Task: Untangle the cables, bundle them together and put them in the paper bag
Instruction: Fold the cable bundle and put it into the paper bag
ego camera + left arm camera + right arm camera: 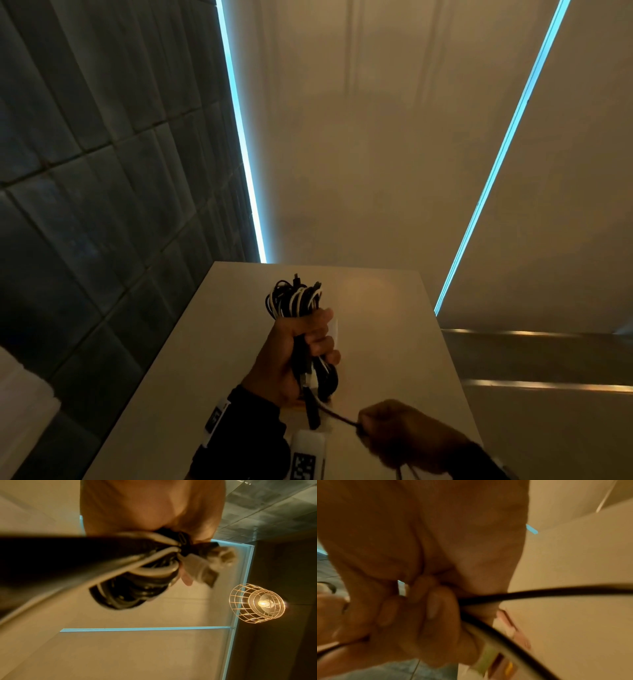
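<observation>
1. Cables (297, 308), black and white, sit bunched upright in your left hand (291, 359), fingers wrapped tight round the middle, above the table (394, 342).
2. Your right hand (404, 435), nearer and to the right, has its fingers curled round a thin black strand (337, 415) running from the bundle's lower end.
3. Wrist view: that strand (556, 592) passes out between your closed fingers (435, 604).
4. Caged lamp (257, 603) glows overhead.
</observation>
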A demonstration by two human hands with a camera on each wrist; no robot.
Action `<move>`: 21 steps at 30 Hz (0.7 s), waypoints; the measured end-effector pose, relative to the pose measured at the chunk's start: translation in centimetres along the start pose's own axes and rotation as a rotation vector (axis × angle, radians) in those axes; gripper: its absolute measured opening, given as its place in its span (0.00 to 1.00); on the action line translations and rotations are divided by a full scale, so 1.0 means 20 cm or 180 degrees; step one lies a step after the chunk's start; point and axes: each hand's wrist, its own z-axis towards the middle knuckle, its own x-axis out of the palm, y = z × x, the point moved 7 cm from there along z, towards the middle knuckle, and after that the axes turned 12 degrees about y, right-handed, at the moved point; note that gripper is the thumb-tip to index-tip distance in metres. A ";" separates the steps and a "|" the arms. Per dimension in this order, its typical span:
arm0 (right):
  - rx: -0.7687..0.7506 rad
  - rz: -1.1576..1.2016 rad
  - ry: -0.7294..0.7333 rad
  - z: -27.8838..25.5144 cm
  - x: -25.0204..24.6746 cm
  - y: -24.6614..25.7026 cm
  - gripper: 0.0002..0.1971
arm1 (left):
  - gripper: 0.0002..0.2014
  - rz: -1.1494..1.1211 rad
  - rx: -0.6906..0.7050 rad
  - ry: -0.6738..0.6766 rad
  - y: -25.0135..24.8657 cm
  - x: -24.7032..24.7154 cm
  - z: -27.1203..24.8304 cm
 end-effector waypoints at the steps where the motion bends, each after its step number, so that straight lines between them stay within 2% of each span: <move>1: 0.0074 -0.0257 -0.0148 -0.02 -0.05 0.05 0.13 | 0.14 0.0052 -0.0073 0.0031 0.01 0.00 -0.01; 5: -0.0060 -0.1467 -0.0654 -0.07 -0.14 0.33 0.15 | 0.15 0.0544 -0.0438 0.0083 0.09 0.03 -0.03; 8: -0.0265 -0.2137 -0.0957 -0.07 -0.14 0.55 0.15 | 0.09 0.0902 -0.0595 0.0053 0.11 0.06 -0.04; 10: -0.0315 -0.2328 -0.0933 -0.07 -0.12 0.64 0.14 | 0.06 0.0924 -0.0567 -0.0092 0.10 0.06 -0.05; 13: -0.0459 -0.2886 -0.1002 -0.06 -0.10 0.73 0.13 | 0.11 0.0986 -0.0624 -0.0003 0.09 0.07 -0.05; 15: -0.0709 -0.3260 -0.1072 -0.06 -0.07 0.78 0.10 | 0.09 0.1019 -0.0560 0.0075 0.08 0.08 -0.05; 18: -0.1045 -0.3417 -0.1135 -0.09 -0.02 0.86 0.04 | 0.06 0.1063 -0.0419 0.0132 0.07 0.09 -0.05; 21: -0.1017 -0.3638 -0.1045 -0.10 0.00 0.96 0.08 | 0.05 0.1038 -0.0380 0.0320 0.09 0.09 -0.06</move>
